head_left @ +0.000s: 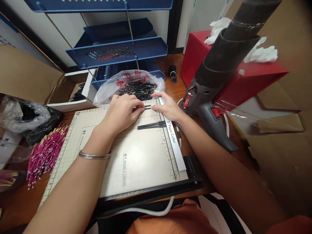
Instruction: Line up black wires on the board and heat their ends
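My left hand (122, 110) rests on the paper cutter board (136, 162), its fingers curled and pinched on a few thin black wires (147, 106). My right hand (168, 105) lies flat beside it, fingertips pressing the same wires against the cutter's white ruler edge (173, 138). A small bundle of black wires (151, 125) lies on the board just below both hands. Behind the hands sits a clear plastic bag (129, 85) holding several black wires with gold tips.
A grey heat gun (214, 74) stands to the right before a red box (243, 78). Pink wires (45, 152) are heaped at left near plastic bags (24, 113). Blue trays (117, 52) and cardboard boxes (70, 92) stand behind. A white cord (151, 211) runs along the near edge.
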The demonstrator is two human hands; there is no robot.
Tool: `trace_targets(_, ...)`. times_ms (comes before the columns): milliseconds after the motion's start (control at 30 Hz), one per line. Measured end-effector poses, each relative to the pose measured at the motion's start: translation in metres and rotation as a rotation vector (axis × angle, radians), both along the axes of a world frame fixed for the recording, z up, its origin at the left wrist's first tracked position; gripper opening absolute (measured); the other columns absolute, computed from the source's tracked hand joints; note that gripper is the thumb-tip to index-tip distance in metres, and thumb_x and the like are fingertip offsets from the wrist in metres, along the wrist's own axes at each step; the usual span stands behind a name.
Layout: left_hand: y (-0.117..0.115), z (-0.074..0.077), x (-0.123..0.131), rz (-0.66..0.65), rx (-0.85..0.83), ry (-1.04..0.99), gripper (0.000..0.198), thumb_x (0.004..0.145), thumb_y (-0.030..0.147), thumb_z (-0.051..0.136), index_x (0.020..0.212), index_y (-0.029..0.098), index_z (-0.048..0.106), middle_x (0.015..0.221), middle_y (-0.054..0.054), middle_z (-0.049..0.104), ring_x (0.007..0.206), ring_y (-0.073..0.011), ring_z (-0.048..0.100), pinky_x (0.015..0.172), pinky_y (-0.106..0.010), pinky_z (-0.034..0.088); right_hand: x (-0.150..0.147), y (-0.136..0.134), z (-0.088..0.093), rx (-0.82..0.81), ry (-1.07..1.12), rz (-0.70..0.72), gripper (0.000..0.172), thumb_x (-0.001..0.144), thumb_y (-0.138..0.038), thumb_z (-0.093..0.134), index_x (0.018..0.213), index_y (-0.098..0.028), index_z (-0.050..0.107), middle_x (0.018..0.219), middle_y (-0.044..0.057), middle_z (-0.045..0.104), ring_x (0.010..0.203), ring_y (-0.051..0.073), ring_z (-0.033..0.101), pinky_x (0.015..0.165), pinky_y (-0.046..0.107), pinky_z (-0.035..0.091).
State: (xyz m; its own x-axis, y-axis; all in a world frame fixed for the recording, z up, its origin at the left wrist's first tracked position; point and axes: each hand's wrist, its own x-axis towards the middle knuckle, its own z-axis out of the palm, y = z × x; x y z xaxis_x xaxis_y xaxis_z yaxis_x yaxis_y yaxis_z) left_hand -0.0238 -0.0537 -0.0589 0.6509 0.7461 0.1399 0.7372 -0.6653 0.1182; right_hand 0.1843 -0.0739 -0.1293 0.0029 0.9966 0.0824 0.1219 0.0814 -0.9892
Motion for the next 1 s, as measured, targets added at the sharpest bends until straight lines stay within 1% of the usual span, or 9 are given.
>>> trace_targets(100, -0.0006, 0.0002, -0.0004, 0.005, 0.005, -0.008, 0.024, 0.1, 0.034, 0.059, 0.099, 0.025, 0.081, 0.101, -0.008, 0.078, 0.102, -0.0286, 0.067, 0.093, -0.045, 0.042, -0.0001, 0.0003, -0.0011, -0.002, 0.026, 0.009, 0.055, 0.066, -0.036, 0.071, 0.118, -0.02, 0.062, 0.14, 0.011, 0.065, 0.134, 0.031, 0.06, 0.126, 0.051, 0.041)
trace_targets(300, -0.0024, 0.002, -0.0004, 0.005, -0.008, -0.01, 0.024, 0.099, 0.036, 0.06, 0.097, 0.024, 0.08, 0.099, -0.008, 0.078, 0.1, -0.028, 0.067, 0.089, -0.043, 0.043, 0.0001, -0.0003, -0.0016, -0.008, 0.05, 0.012, 0.052, 0.066, -0.035, 0.07, 0.116, -0.023, 0.061, 0.142, 0.008, 0.065, 0.135, 0.032, 0.059, 0.126, 0.052, 0.041)
trace_targets(567, -0.002, 0.0016, -0.0029, 0.008, -0.001, -0.031, 0.021, 0.098, 0.035, 0.061, 0.097, 0.024, 0.08, 0.101, -0.007, 0.078, 0.101, -0.0284, 0.067, 0.092, -0.044, 0.043, 0.0009, 0.0025, -0.0037, -0.001, 0.042, 0.006, 0.051, 0.066, -0.036, 0.07, 0.114, -0.024, 0.062, 0.14, 0.007, 0.067, 0.137, 0.032, 0.058, 0.128, 0.053, 0.039)
trace_targets(800, -0.0025, 0.0024, -0.0011, 0.032, 0.0, -0.002, 0.023, 0.099, 0.034, 0.06, 0.097, 0.024, 0.08, 0.101, -0.009, 0.078, 0.102, -0.0299, 0.067, 0.091, -0.045, 0.043, -0.0004, 0.0026, -0.0045, -0.024, 0.066, -0.006, 0.054, 0.065, -0.037, 0.069, 0.117, -0.022, 0.063, 0.139, 0.008, 0.067, 0.135, 0.031, 0.06, 0.127, 0.051, 0.04)
trace_targets(1000, -0.0013, 0.0002, -0.0028, 0.014, 0.024, -0.025, 0.024, 0.099, 0.036, 0.059, 0.096, 0.025, 0.08, 0.1, -0.008, 0.079, 0.101, -0.0279, 0.066, 0.092, -0.044, 0.044, 0.0003, 0.002, -0.0034, -0.035, 0.06, -0.008, 0.052, 0.066, -0.036, 0.069, 0.116, -0.024, 0.064, 0.138, 0.006, 0.068, 0.135, 0.032, 0.059, 0.127, 0.053, 0.04)
